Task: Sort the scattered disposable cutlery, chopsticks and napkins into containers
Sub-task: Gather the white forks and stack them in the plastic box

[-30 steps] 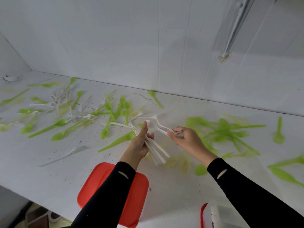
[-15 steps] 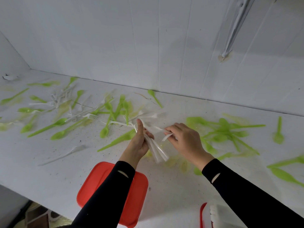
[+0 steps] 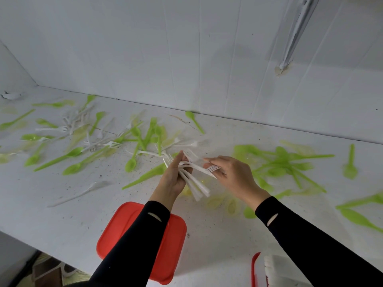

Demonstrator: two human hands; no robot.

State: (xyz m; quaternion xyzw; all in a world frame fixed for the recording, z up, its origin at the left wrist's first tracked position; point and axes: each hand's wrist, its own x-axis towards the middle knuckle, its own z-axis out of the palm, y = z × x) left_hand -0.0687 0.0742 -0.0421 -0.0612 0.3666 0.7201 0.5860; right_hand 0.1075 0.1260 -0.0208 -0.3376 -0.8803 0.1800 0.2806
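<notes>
Left hand point(image 3: 173, 180), thumb up, grips a bundle of white forks point(image 3: 197, 187); right hand point(image 3: 236, 175) pinches a single fork point(image 3: 207, 170) above the littered worktop point(image 3: 62, 216).

Red lid point(image 3: 116, 228) partly covered by the left sleeve point(image 3: 145, 235). Just right of the lid, a red-rimmed container point(image 3: 254, 270) cut off by the lower edge, white contents unreadable. Just beyond the lid, white forks point(image 3: 196, 188) bunched in the left hand point(image 3: 174, 179), too overlapped to count. Single fork point(image 3: 209, 169) pinched by the right hand point(image 3: 234, 175), handle lost in that bunch. Beyond the lid's right corner, pale yellowish pieces point(image 3: 215, 201) too blurred to name.
</notes>
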